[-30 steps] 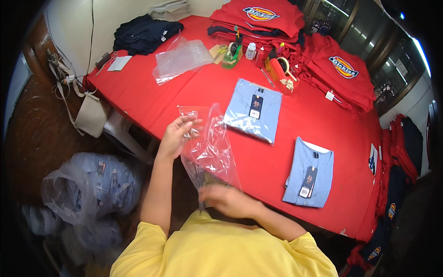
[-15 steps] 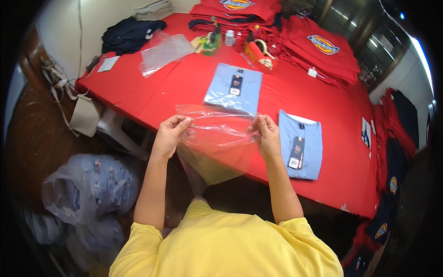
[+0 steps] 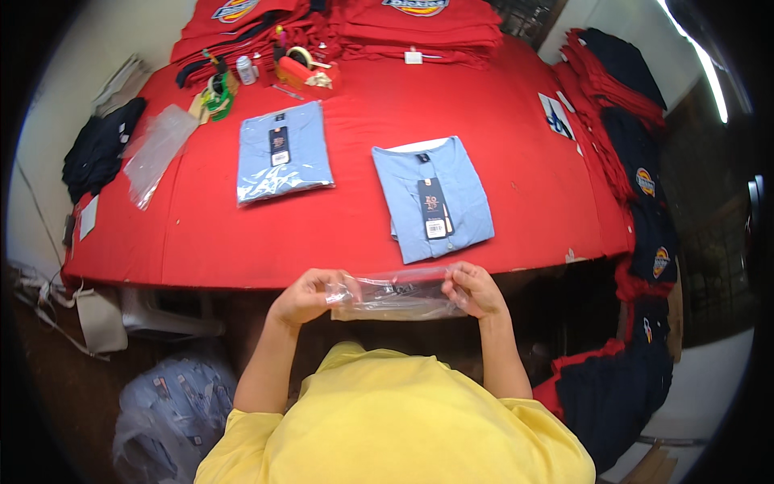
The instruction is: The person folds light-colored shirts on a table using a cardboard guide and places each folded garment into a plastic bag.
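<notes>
Between my hands stretches a clear plastic bag (image 3: 395, 305), held just off the table's near edge. My left hand (image 3: 310, 294) pinches its left end, and my right hand (image 3: 477, 289) grips the right end, fingers curled. Just beyond the bag, a folded light blue shirt (image 3: 431, 198) with a dark hang tag (image 3: 435, 211) lies unwrapped on the red-covered table (image 3: 532, 210). Farther left is another folded blue shirt (image 3: 302, 153) inside a shiny clear bag, its tag showing through.
Stacks of red garments (image 3: 419, 36) line the back, and red and navy piles (image 3: 645, 189) the right side. A tape dispenser (image 3: 306, 74), a can (image 3: 246, 70), loose plastic bags (image 3: 161, 153) and navy clothes (image 3: 101, 145) sit at the left. Bagged blue shirts (image 3: 173, 411) rest below left.
The view has swung right, bringing the unwrapped shirt in front of me. My hands have lowered the bag from above the table to its near edge, and the bag looks bunched or foreshortened.
</notes>
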`<state>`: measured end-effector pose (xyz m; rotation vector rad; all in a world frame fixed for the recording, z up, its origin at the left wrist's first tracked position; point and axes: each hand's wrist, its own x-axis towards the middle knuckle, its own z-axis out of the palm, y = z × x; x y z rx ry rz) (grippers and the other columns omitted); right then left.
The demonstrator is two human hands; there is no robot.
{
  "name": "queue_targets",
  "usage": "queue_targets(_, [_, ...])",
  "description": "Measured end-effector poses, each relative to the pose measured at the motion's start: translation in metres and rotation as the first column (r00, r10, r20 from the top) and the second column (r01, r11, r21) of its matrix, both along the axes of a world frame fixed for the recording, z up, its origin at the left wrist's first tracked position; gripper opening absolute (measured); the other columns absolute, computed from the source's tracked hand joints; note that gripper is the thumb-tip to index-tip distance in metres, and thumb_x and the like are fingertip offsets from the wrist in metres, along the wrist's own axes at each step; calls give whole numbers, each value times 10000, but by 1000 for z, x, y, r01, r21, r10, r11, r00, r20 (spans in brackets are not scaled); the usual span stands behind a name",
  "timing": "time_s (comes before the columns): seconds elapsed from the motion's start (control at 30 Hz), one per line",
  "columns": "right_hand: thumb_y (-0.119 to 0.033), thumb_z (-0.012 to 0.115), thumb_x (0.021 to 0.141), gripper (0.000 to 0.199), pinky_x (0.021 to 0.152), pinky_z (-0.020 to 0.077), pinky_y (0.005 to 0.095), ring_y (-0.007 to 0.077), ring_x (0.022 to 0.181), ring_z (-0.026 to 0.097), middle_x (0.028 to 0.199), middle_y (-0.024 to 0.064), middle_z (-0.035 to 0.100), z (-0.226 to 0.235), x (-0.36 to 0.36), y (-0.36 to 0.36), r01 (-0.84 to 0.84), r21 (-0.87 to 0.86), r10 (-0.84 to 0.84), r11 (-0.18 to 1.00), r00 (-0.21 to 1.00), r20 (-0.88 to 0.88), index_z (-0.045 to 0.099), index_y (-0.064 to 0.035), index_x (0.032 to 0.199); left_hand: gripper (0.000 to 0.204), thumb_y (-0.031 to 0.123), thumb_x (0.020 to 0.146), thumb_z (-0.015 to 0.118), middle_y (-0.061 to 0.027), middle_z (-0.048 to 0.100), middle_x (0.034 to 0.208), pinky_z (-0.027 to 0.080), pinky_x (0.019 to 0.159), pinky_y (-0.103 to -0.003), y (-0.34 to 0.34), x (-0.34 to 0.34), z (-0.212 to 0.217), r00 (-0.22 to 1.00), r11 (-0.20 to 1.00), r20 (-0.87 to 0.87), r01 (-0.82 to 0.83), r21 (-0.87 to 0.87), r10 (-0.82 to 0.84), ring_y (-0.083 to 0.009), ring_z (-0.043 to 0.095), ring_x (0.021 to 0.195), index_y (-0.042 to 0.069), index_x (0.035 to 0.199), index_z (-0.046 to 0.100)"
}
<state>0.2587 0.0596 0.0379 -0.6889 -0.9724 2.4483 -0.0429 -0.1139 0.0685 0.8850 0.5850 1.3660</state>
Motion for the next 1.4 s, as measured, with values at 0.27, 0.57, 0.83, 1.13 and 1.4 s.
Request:
queue_targets(0.27, [-40, 577, 932, 116, 678, 494, 252, 144, 760, 635, 865, 69, 652, -2, 36, 5, 340, 449, -451, 826, 877, 166, 587, -38, 1047, 103, 103, 921, 639, -57, 666, 851, 489, 667, -258, 58, 29, -53, 878, 965, -478, -111, -237, -17, -108, 604, 751, 1, 935, 646])
queue_targets(0.57, [21, 571, 908, 104, 898, 474, 287, 168, 1029, 593, 1262, 166, 552, -74, 1, 70, 456, 828, -915, 327, 373, 156, 612, 33, 1002, 292, 116, 846, 705, -154, 662, 923, 536, 675, -313, 125, 54, -68, 647, 871, -733, -465, -161, 210, -187, 683, 809, -34, 1039, 544])
queue_targets(0.83, [-12, 562, 925, 92, 786, 482, 264, 147, 854, 600, 944, 67, 643, -63, -4, 66, 801, 498, -905, 332, 420, -72, 627, 30, 975, 495, 44, 841, 711, -132, 631, 1032, 547, 634, -264, 126, 69, -72, 790, 762, -499, -554, -334, 356, -153, 670, 830, -51, 1254, 454])
queue_targets(1.13, [-15, 660, 870, 140, 870, 458, 277, 142, 953, 597, 1054, 74, 653, -58, 12, 125, 533, 507, -668, 677, 734, 121, 663, 22, 1005, 697, -73, 834, 653, -154, 581, 1148, 516, 887, -294, 137, 84, -46, 669, 680, -425, -717, -154, 609, -210, 613, 1035, -3, 1413, 272])
queue_targets(1.4, [25, 693, 798, 120, 886, 469, 285, 128, 1006, 570, 1304, 74, 535, -21, -8, 193, -10, 793, -351, 610, 893, 281, 649, -17, 901, 221, -15, 867, 640, -83, 582, 1132, 482, 806, -237, 156, 43, -66, 711, 773, -578, -601, -202, 401, -123, 578, 981, -25, 1083, 595])
